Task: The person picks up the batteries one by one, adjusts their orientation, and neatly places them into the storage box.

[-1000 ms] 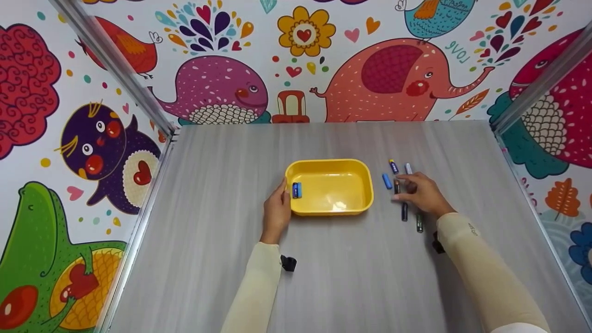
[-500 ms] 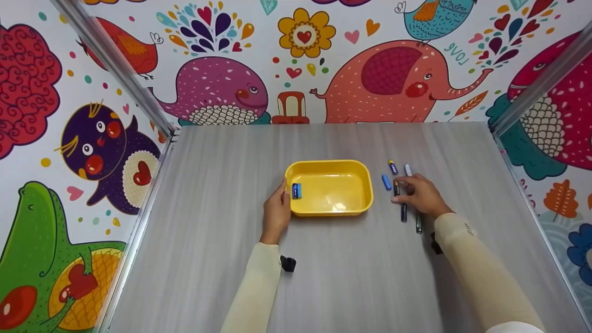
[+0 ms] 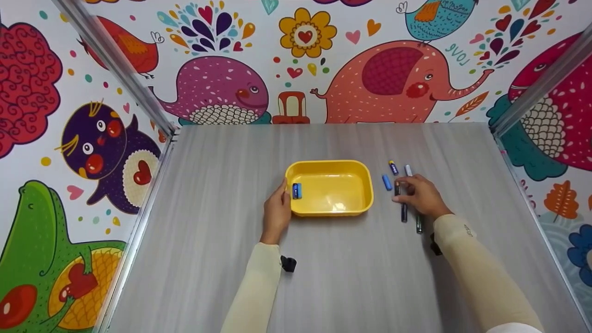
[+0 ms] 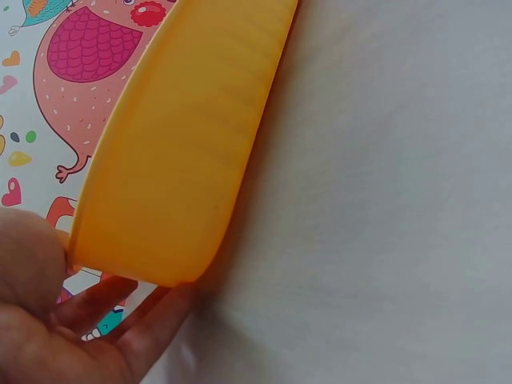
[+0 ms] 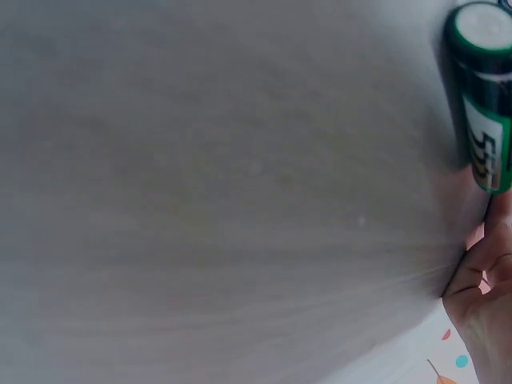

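A yellow plastic tray (image 3: pixel 330 211) sits on the table, and my left hand (image 3: pixel 276 215) grips its left end. In the left wrist view the thumb is at the rim and the fingers lie against the outer wall. Two blue batteries (image 3: pixel 297 191) lie side by side inside the tray at the left. To the right of the tray, my right hand (image 3: pixel 422 196) pinches a dark battery (image 3: pixel 397 188) with a copper-coloured end between thumb and fingertips, at table level. The right wrist view shows only part of that hand, and its fingertips are hidden there.
Around my right hand lie a blue battery (image 3: pixel 386 182), a dark blue one with a yellow end (image 3: pixel 393 167), a white one (image 3: pixel 408 170), a black one (image 3: pixel 404 212) and a green-black one (image 3: pixel 419 224). Printed walls enclose the table (image 3: pixel 208 208).
The thumb and fingertips of my right hand have come slightly closer together around the dark battery. My left hand and the tray have stayed in place.
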A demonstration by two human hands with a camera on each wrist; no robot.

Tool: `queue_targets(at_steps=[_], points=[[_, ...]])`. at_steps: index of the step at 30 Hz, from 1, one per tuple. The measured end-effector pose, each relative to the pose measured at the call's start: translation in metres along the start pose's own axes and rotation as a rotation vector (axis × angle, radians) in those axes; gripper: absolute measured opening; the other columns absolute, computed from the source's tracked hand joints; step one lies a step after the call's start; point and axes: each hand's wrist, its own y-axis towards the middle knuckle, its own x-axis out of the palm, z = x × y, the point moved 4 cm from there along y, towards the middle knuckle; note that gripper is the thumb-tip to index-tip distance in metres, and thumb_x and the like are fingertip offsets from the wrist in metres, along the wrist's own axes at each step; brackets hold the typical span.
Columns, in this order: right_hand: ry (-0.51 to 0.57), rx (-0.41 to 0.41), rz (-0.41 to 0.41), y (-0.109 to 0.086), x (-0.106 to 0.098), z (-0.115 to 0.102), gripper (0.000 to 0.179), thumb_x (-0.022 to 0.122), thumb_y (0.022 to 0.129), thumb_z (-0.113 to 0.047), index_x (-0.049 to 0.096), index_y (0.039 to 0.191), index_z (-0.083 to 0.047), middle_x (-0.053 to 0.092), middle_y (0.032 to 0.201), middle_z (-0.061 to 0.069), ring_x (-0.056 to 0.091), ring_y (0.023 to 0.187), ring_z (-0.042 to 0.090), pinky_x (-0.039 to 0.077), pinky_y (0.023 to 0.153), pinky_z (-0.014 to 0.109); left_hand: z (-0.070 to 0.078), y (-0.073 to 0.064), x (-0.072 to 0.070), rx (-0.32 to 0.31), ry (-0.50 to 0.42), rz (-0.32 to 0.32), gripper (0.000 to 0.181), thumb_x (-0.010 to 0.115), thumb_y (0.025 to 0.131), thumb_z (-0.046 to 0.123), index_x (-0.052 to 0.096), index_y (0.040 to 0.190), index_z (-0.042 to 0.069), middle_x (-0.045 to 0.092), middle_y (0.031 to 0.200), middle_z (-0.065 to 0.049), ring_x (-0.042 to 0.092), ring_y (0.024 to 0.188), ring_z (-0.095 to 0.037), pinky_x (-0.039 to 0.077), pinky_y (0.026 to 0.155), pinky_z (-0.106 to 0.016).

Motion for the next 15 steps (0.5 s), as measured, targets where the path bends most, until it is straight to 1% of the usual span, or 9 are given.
queue_targets(at_steps=[6, 15], points=[[0.004, -0.018, 0.016, -0.0005, -0.0005, 0.0004, 0.054, 0.085, 0.082, -0.038, 0.068, 0.13, -0.019, 0.059, 0.112, 0.008, 0.057, 0.099, 0.027, 0.054, 0.088, 0.044, 0.0007, 0.0002, -0.0003, 0.012, 0.004, 0.007, 0.046, 0.05, 0.108, 0.016, 0.046, 0.154, 0.012, 0.05, 0.155, -0.006, 0.047, 0.144, -0.022, 0.041, 0.118, -0.041], [0.047, 0.011, 0.009, -0.0019, 0.0011, -0.0011, 0.052, 0.083, 0.083, -0.038, 0.067, 0.128, -0.02, 0.058, 0.116, 0.007, 0.057, 0.101, 0.027, 0.056, 0.092, 0.046, 0.0014, 0.0003, -0.0011, 0.015, 0.025, 0.021, 0.045, 0.051, 0.108, 0.016, 0.048, 0.152, 0.011, 0.052, 0.153, -0.006, 0.049, 0.142, -0.022, 0.042, 0.117, -0.04]])
